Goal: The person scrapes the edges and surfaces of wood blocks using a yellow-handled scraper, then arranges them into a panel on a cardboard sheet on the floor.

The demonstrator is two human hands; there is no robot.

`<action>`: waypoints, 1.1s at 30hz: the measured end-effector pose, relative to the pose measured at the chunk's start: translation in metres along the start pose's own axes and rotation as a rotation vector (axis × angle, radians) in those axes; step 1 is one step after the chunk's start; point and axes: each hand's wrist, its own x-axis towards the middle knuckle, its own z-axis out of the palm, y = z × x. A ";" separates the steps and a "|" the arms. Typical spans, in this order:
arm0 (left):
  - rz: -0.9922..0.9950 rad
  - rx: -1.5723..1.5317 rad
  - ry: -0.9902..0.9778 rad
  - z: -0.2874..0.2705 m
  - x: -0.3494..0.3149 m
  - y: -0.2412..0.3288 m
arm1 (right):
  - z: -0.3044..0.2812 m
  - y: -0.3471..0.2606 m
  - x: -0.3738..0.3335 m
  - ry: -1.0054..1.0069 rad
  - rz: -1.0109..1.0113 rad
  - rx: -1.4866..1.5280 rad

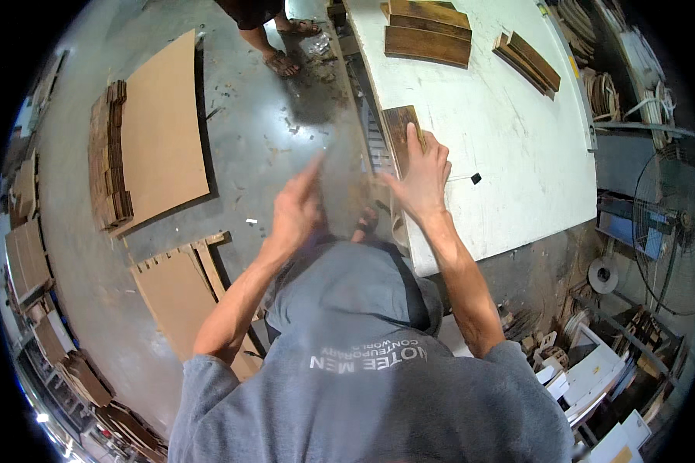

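Note:
My right hand [425,176] lies over the near end of a short dark-brown wooden board [400,127] at the left edge of the white tabletop [510,185]. Its index finger rests along the board, the other fingers curl, and the thumb reaches out past the table edge. A thin yellowish strip shows beside the index finger, too small to name. Off the table to the left, my left hand [297,204] hangs above the floor, smeared by motion. Its fingers are too blurred to show whether they hold anything. A small black piece [476,178] lies right of my right hand.
Brown boards [428,46] lie stacked at the table's far end, with more boards [527,63] to their right. On the floor at left, a wooden stack [110,154] sits beside a tan sheet [166,131]. Another person's feet [282,62] stand ahead. A fan [668,208] is at right.

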 end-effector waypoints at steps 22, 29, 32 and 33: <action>-0.371 -0.864 -0.043 -0.007 0.051 0.056 | -0.046 -0.030 0.011 -0.466 0.300 1.113; -0.447 -1.021 0.097 0.003 0.055 0.055 | -0.043 -0.016 0.009 -0.504 0.249 1.215; -0.416 -1.018 0.141 0.009 0.055 0.048 | -0.052 -0.010 -0.001 -0.487 0.182 1.190; -0.445 -1.000 0.125 0.010 0.058 0.049 | -0.051 -0.006 -0.004 -0.497 0.232 1.202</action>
